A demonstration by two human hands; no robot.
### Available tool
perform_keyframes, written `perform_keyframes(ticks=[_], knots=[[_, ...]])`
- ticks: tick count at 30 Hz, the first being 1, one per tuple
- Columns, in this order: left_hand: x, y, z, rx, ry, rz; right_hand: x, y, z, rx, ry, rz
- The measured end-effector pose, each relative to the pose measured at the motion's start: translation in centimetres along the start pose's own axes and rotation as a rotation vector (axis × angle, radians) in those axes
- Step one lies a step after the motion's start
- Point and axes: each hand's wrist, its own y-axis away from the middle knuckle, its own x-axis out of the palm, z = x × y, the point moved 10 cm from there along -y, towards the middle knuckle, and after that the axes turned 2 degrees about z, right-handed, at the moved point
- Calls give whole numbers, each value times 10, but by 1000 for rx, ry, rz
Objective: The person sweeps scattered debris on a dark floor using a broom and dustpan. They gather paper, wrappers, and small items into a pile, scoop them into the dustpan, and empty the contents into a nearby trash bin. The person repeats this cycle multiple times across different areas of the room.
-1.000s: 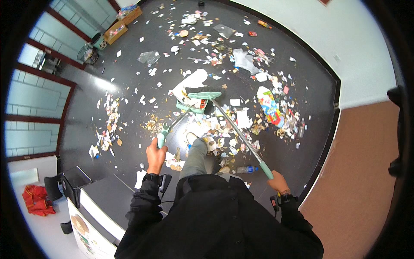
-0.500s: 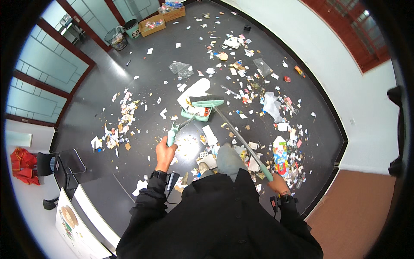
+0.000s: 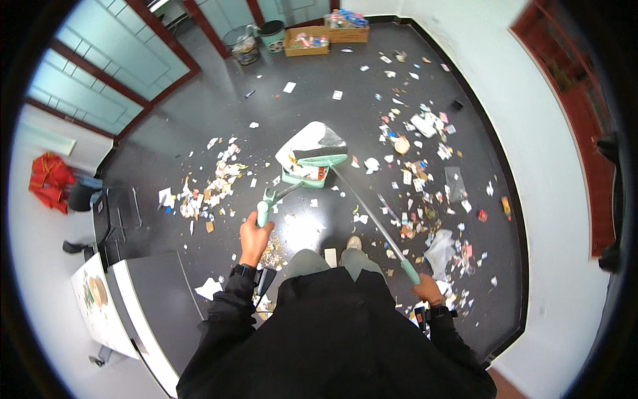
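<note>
My left hand (image 3: 255, 238) is closed round the pale green grip of a long-handled dustpan (image 3: 304, 182). Paper scraps and a large white sheet (image 3: 300, 139) fill the pan, the sheet sticking out past its far side. My right hand (image 3: 428, 290) grips the green end of a broom (image 3: 372, 216), whose metal stick slants up and left. The broom's green head, with dark bristles, lies across the mouth of the pan over the white sheet. A clear plastic film (image 3: 331, 138) shows at the far right of the sheet.
Paper scraps (image 3: 219, 176) are strewn over the dark floor at left, with more litter (image 3: 415, 179) at right. A white plastic bag (image 3: 438, 253) lies near my right hand. Bins (image 3: 272, 36) and cardboard boxes (image 3: 308, 41) stand far ahead. A desk (image 3: 156, 292) and chair are at left.
I have stepped forward: the bins and boxes appear closer, and the floor litter has shifted down and right in view. Both hands keep their grips; the broom head still rests over the dustpan.
</note>
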Motion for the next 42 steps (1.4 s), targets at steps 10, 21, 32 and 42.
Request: perform_keyframes(ticks=[10,21,32,42], knots=[[-41,-174,10,-177,104,-120,-152,-146,196,-53,164,20],[-125,-428,4,-78,156,-113,-207,-234,472,-275,208,-125],[-195,-669,-37,-39,251,-204,-255,-335,654,-284,13,-206],[-237,-887,-74,-89,716,-201,-312,-435,854,-346,-103,-190]])
